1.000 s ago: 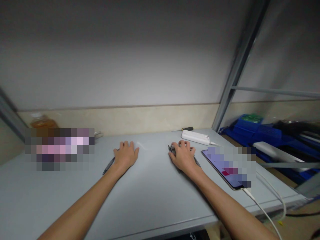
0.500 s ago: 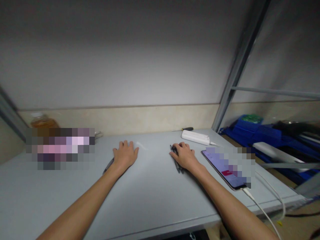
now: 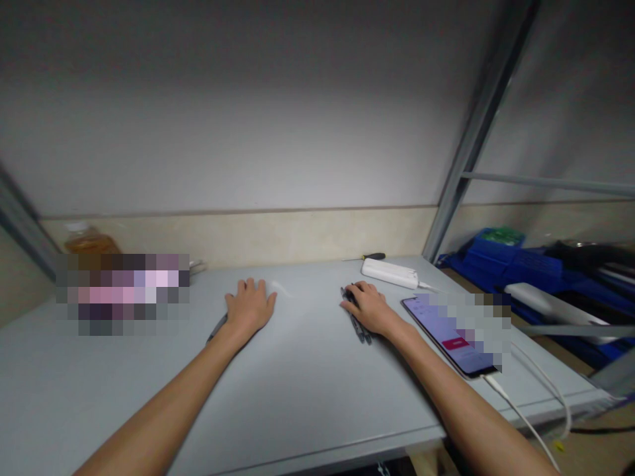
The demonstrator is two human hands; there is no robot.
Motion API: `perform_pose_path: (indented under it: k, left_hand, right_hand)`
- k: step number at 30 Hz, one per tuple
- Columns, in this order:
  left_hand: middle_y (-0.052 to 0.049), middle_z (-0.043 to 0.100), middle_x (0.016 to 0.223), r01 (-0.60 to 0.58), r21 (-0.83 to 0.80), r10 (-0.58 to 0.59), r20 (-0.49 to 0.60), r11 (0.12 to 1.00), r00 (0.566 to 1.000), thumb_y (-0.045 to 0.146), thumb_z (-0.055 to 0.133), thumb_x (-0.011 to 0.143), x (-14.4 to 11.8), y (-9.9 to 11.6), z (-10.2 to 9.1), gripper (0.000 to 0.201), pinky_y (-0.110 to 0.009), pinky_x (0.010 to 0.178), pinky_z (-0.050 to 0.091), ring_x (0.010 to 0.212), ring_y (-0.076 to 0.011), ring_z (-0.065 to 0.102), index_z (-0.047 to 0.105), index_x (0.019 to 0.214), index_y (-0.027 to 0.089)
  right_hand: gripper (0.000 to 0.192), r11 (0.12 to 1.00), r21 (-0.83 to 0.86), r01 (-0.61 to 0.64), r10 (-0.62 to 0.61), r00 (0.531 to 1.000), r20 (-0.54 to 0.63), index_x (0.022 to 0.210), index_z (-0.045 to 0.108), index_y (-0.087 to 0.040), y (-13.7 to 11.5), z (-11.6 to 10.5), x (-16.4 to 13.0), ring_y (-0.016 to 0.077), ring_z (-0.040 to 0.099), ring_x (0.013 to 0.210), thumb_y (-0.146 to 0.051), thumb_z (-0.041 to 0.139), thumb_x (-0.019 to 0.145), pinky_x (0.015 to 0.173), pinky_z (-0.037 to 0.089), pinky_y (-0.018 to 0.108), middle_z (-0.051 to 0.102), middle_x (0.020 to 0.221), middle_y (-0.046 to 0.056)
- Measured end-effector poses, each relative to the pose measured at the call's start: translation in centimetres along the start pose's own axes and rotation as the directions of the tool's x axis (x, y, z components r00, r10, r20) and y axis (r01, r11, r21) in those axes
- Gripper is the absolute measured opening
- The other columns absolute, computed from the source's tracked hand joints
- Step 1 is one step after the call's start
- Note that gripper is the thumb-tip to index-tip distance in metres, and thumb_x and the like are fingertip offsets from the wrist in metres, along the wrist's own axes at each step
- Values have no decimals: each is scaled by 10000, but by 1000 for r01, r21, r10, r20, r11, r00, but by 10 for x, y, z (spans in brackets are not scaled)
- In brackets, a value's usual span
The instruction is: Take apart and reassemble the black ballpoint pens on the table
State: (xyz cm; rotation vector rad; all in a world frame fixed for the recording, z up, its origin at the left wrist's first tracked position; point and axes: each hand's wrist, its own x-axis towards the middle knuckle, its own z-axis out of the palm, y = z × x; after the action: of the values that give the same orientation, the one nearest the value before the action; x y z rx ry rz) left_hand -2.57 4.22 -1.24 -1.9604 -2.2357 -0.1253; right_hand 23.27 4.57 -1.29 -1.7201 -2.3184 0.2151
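My left hand (image 3: 249, 307) lies palm down on the grey tabletop (image 3: 278, 396), fingers spread. A dark pen (image 3: 217, 328) sticks out from under its wrist; the rest of the pen is hidden. To the right, my right hand (image 3: 370, 307) is curled over a few dark pens (image 3: 358, 326) lying side by side on the table. Its thumb and fingers close around their upper part, and their lower ends show below the thumb. How many pens lie under the palm is hidden.
Right of my right hand lies a phone (image 3: 446, 334) with a white cable (image 3: 520, 416). Behind are a white power bank (image 3: 389, 273) and a screwdriver (image 3: 373, 256). A bottle of amber liquid (image 3: 92, 239) and a blurred-out item (image 3: 129, 291) stand left. A metal post (image 3: 454, 185) rises at the right.
The pens' lower ends have swung slightly to the right under my right hand. My left hand stays in place. The whole view has shifted a little.
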Motion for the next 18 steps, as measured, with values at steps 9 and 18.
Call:
perform_pose_path:
  k: [9, 18]
  left_hand:
    - [-198, 497, 1213, 57, 34, -56, -17, 998, 998, 387, 299, 865, -1, -1, -4, 457, -526, 807, 420, 1139, -337, 406, 515, 1175, 129]
    - [-200, 486, 1189, 86, 29, -85, -19, 996, 996, 270, 288, 861, 0, -3, -5, 395, -531, 774, 444, 1114, -331, 416, 513, 1161, 146]
  right_hand:
    - [421, 1000, -3, 0, 0, 1000, 19, 1265, 449, -257, 2, 3, -3, 270, 346, 1223, -423, 274, 920, 939, 306, 488, 411, 1307, 131]
    - [408, 999, -27, -47, 47, 999, 4, 1261, 440, -243, 2, 5, -3, 283, 350, 1218, -393, 280, 917, 921, 305, 514, 406, 1315, 146]
